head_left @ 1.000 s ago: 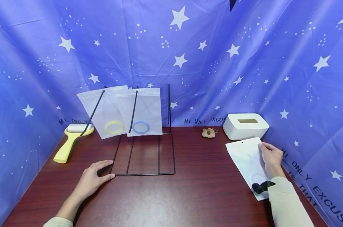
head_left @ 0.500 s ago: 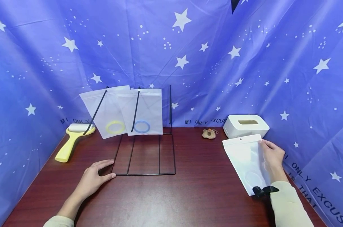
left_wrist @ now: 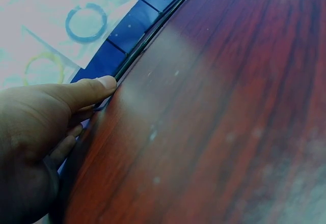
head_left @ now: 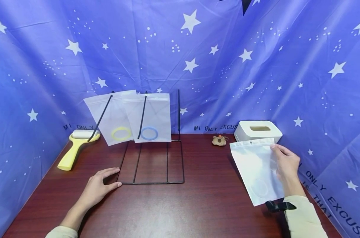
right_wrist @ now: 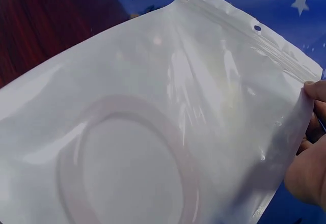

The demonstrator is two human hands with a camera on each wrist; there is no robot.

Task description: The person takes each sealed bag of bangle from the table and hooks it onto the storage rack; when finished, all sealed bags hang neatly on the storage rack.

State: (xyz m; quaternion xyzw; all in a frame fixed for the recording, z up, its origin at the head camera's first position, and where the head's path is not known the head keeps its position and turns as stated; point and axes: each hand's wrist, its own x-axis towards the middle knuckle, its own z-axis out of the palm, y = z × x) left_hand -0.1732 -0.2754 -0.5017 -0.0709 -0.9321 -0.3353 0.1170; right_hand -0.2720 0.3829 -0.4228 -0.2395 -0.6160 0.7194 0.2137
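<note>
In the head view, my left hand (head_left: 98, 185) rests at the front left corner of a black wire display rack (head_left: 151, 182), its thumb and index finger apart and touching the wires. On two of the rack's prongs hang white zip bags, one with a yellow ring (head_left: 121, 133), the other with a blue ring (head_left: 149, 133). My right hand (head_left: 288, 165) pinches the upper right edge of another zip bag (head_left: 254, 165), held tilted above the table. A pale ring (right_wrist: 130, 107) shows through that bag in the right wrist view. The bag's hang hole (right_wrist: 257, 28) is uncovered.
A yellow-handled lint roller (head_left: 71, 153) lies left of the rack. Behind the held bag stands a white tissue box (head_left: 258, 130), with a small brown bear-shaped trinket (head_left: 219, 140) to its left. The rack's rightmost prong (head_left: 179, 110) is bare. A blue star curtain (head_left: 215, 72) surrounds the table.
My right hand has raised the bag, turning its face more toward the head camera and shifting its top slightly left. My left hand stays at the rack's corner.
</note>
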